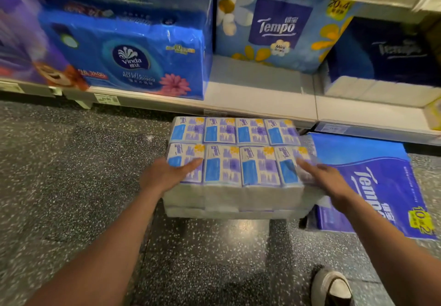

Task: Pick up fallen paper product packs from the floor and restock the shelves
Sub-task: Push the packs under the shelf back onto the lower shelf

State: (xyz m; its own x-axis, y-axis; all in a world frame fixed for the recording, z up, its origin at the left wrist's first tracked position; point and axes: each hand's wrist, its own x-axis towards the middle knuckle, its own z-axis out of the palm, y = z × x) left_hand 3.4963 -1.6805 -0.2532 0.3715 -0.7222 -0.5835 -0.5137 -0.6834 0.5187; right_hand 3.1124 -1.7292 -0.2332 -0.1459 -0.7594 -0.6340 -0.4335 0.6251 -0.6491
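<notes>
A clear-wrapped bundle of small Tempo tissue packs (235,160) hangs above the floor in front of the bottom shelf (260,100). My left hand (167,174) grips its left end, thumb lying on top. My right hand (322,176) grips its right end the same way. A big blue Tempo pack (372,181) lies flat on the floor to the right of the bundle, partly behind my right arm.
On the shelf stand a blue Vinda pack (133,52) at left, a flowered Tempo Mini pack (279,26) in the middle and a dark blue Tempo pack (386,59) at right. Bare shelf shows before the Mini pack. My shoe (331,286) stands on the speckled floor.
</notes>
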